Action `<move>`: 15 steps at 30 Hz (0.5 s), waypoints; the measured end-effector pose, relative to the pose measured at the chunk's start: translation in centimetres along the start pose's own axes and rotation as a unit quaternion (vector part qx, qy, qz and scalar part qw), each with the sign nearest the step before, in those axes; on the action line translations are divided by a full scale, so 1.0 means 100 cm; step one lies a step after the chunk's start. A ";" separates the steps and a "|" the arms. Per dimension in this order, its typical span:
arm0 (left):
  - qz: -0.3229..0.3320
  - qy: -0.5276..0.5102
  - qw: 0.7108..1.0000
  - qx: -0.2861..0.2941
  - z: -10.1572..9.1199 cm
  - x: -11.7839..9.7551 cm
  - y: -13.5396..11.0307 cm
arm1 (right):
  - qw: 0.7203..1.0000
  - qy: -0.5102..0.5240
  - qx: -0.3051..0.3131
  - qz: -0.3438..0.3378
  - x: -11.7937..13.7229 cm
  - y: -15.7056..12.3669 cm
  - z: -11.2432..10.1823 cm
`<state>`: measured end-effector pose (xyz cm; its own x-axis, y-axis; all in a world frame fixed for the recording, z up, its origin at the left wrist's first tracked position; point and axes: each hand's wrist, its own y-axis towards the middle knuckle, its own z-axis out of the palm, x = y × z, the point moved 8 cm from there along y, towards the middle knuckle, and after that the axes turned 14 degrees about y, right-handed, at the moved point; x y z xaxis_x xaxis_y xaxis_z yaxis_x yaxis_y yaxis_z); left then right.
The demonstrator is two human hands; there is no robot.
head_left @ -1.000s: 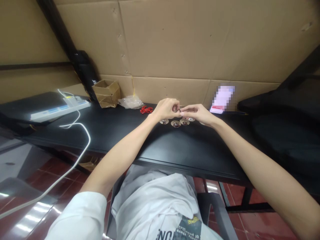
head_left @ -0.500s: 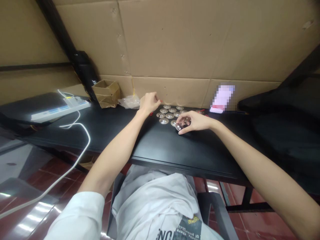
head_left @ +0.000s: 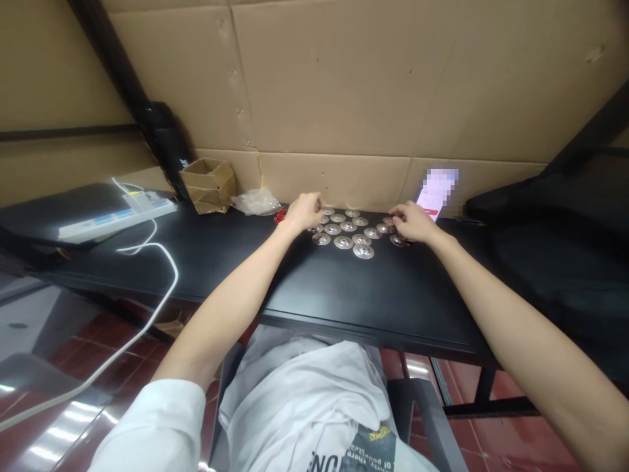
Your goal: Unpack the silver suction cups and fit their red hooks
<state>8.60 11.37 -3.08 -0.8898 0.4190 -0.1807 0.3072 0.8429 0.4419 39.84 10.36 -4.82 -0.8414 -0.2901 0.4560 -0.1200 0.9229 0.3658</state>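
Observation:
Several small shiny metal discs (head_left: 348, 235) lie in a cluster on the black table (head_left: 304, 282), near the cardboard wall. My left hand (head_left: 303, 211) rests curled at the left edge of the cluster, right next to a small red cord (head_left: 280, 216); whatever its fingertips pinch is hidden. At the cluster's right edge my right hand (head_left: 413, 221) has its fingers bent down onto a disc with something red beside it.
A small open cardboard box (head_left: 207, 185) and a crumpled clear plastic bag (head_left: 255, 200) sit at the back left. A white power strip (head_left: 115, 213) with a white cable (head_left: 147, 288) lies far left. A phone (head_left: 432, 193) leans against the wall at right, next to a black bag (head_left: 555, 242).
A second ago both hands met above the discs, pinching something small. They then parted: the left went toward the red cord, the right set a disc down and moved to the cluster's right edge.

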 end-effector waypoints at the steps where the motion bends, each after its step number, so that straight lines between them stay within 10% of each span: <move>1: 0.029 -0.007 1.000 0.005 0.003 -0.009 0.000 | 1.000 -0.025 0.013 0.015 -0.010 0.001 0.004; 15: 0.161 -0.038 0.986 0.011 0.010 -0.049 -0.005 | 0.997 0.012 0.000 0.074 -0.035 0.004 0.007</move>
<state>13.14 9.21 -3.25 -0.7172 0.6897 -0.0999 0.5778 0.6686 0.4680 42.37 11.95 -6.85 -0.8365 -0.1572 0.5249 0.0041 0.9561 0.2929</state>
